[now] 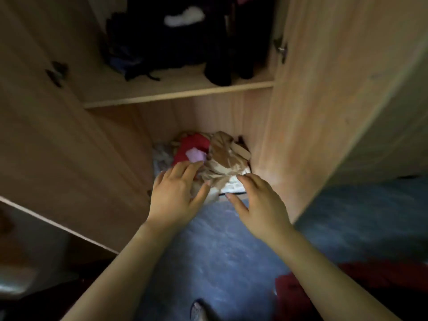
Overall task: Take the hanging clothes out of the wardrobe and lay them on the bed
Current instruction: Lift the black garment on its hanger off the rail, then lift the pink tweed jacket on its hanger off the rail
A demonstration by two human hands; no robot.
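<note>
Fingers of the left hand and right hand are spread, grasping nothing. Both hands reach down to the pile of clothes on the wardrobe bottom, just beyond the fingertips; the left hand seems to touch it, so it is nearer

The dark hanging clothes above the wardrobe shelf are cut off by the top edge and smeared; a white patch on them is unreadable. Below the shelf, the left hand covers the clothes pile's near edge.
</note>
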